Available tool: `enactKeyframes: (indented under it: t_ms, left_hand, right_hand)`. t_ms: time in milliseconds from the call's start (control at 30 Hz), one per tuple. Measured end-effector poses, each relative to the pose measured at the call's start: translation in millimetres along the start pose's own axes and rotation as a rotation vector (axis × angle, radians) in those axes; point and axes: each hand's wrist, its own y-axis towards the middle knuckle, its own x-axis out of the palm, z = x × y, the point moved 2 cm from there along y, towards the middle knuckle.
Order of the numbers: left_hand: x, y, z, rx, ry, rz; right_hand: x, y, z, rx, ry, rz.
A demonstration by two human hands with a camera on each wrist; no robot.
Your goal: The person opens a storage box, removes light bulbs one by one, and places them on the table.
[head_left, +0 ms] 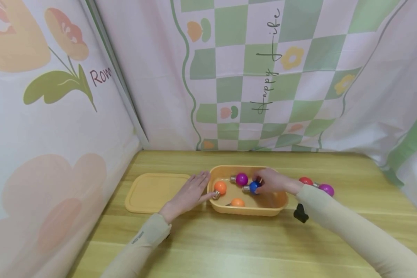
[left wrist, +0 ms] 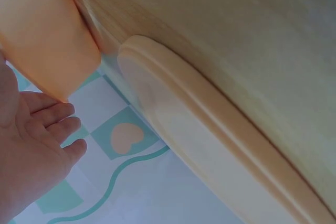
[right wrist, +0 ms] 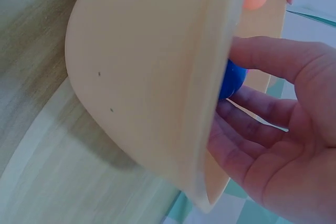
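Observation:
A yellow-orange plastic box (head_left: 250, 211) stands on the table. Inside it lie two orange light bulbs (head_left: 220, 187) and a purple bulb (head_left: 241, 179). My right hand (head_left: 272, 180) reaches over the box's right end and grips a blue toy light bulb (head_left: 253, 187) by its round part, its silver screw base pointing left. In the right wrist view the thumb and fingers lie around the blue ball, partly hidden by the box wall. My left hand (head_left: 191, 191), fingers extended, rests against the box's left end.
The flat yellow lid (head_left: 154, 193) lies on the table left of the box, partly behind the left hand. To the box's right lie a red bulb (head_left: 305, 180) and another purple bulb (head_left: 326, 189). Printed curtains (head_left: 160, 96) hang behind and at the left.

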Motion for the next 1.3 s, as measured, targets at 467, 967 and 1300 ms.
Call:
enactKeyframes:
  t_ms: [467, 967, 1300]
  left_hand:
    - [-1.2, -0.5, 1.4, 0.007, -0.009, 0.015]
    - [0.0, 0.1, 0.0, 0.013, 0.000, 0.027]
    - [0.6, -0.6, 0.7, 0.009, 0.004, 0.019]
  right_hand:
    - [-8, -15.9, 2, 0.053, 0.103, 0.013]
    - [-28, -38.6, 12, 0.062, 0.139, 0.125]
    - [-42, -55.5, 26, 0.078, 0.128, 0.195]
